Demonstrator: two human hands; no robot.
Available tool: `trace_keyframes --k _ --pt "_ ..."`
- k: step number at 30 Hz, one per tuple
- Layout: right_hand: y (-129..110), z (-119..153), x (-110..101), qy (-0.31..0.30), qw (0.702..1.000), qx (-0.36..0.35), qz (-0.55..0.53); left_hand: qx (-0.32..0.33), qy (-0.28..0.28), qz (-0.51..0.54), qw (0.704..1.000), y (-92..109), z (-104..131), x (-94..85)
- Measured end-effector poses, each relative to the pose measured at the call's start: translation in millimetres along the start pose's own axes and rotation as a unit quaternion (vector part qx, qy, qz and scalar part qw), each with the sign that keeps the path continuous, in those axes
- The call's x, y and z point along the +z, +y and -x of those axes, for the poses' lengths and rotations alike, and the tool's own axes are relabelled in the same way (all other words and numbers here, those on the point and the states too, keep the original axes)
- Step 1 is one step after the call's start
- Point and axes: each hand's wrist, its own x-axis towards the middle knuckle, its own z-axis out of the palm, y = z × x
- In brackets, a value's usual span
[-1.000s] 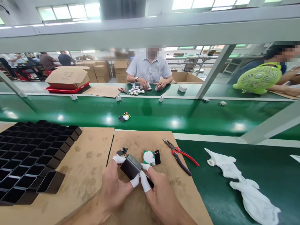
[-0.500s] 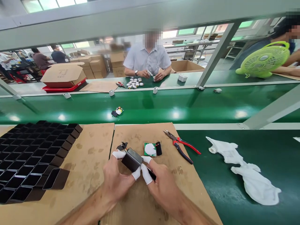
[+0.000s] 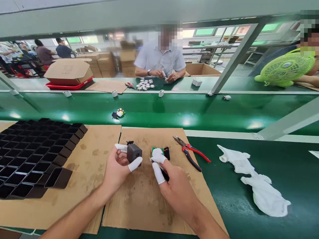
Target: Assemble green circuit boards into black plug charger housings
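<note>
My left hand (image 3: 121, 162), white cots on its fingers, grips a black plastic power adapter housing (image 3: 134, 153) between thumb and fingers. A black plug part shows behind the housing. My right hand (image 3: 173, 179), also in finger cots, is closed around a slim black tool (image 3: 164, 174), mostly hidden by the fingers. It is apart from the housing. Just beyond the right fingertips lies a green circuit board (image 3: 154, 151) with a white pad on top and a black end piece (image 3: 166, 153) at its right. Red-and-black long-nose pliers (image 3: 190, 151) lie open to the right.
Rows of open black housings (image 3: 32, 156) stand on cardboard (image 3: 96, 192) at left. White gloves (image 3: 259, 186) lie on the green table at right. A conveyor belt (image 3: 211, 114) crosses ahead, carrying a small board (image 3: 118, 114) and white pieces. A co-worker (image 3: 160, 61) sits opposite.
My hands have moved apart: the right hand with the tool has drawn off to the right of the housing. The left hand has turned the housing end toward me. Items on the belt have shifted left.
</note>
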Motion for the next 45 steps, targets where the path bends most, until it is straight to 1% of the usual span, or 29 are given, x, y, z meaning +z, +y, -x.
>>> trace_keyframes --k 3,5,10,13,16,20,27,32,37,39,43,45 --pt "-0.2 0.2 -3.2 0.023 1.0 -0.016 -0.005 -0.027 -0.015 0.04 0.999 1.2 -6.7 -3.6" --pt "0.2 0.3 -3.0 0.028 0.999 -0.023 -0.008 -0.045 -0.025 0.058 0.997 2.9 -7.1 -4.5" --pt "0.4 1.6 -0.3 0.043 0.998 -0.03 -0.035 -0.078 -0.039 0.072 0.994 9.4 -1.7 -2.9" --pt "-1.3 3.1 -2.0 0.052 0.996 -0.034 -0.059 -0.083 -0.039 0.071 0.993 12.2 2.3 -0.8" --pt "-4.6 4.6 -6.6 0.041 0.995 -0.038 -0.077 -0.043 -0.033 0.04 0.998 14.6 8.4 1.6" --pt "-9.1 4.6 -10.3 0.024 0.997 -0.043 -0.058 0.017 -0.039 -0.03 0.999 16.4 17.3 3.9" --pt "-10.0 2.2 -5.6 0.033 0.997 -0.06 -0.031 0.101 -0.03 -0.112 0.988 12.6 25.8 2.6" --pt "-9.2 3.5 -2.3 0.047 0.996 -0.07 -0.016 0.171 -0.027 -0.18 0.968 7.0 27.1 -2.4" --pt "-6.2 2.0 4.9 0.077 0.993 -0.073 0.057 0.246 0.0 -0.262 0.933 1.8 25.5 -7.5" --pt "-5.5 1.9 6.7 0.072 0.993 -0.063 0.073 0.266 -0.003 -0.282 0.922 0.7 25.6 -8.7" --pt "-5.9 2.3 6.2 0.054 0.995 -0.046 0.067 0.291 -0.007 -0.296 0.91 -0.9 26.8 -8.6" --pt "-6.6 2.1 5.1 0.033 0.998 -0.031 0.053 0.305 -0.002 -0.299 0.904 -1.7 27.1 -8.0"
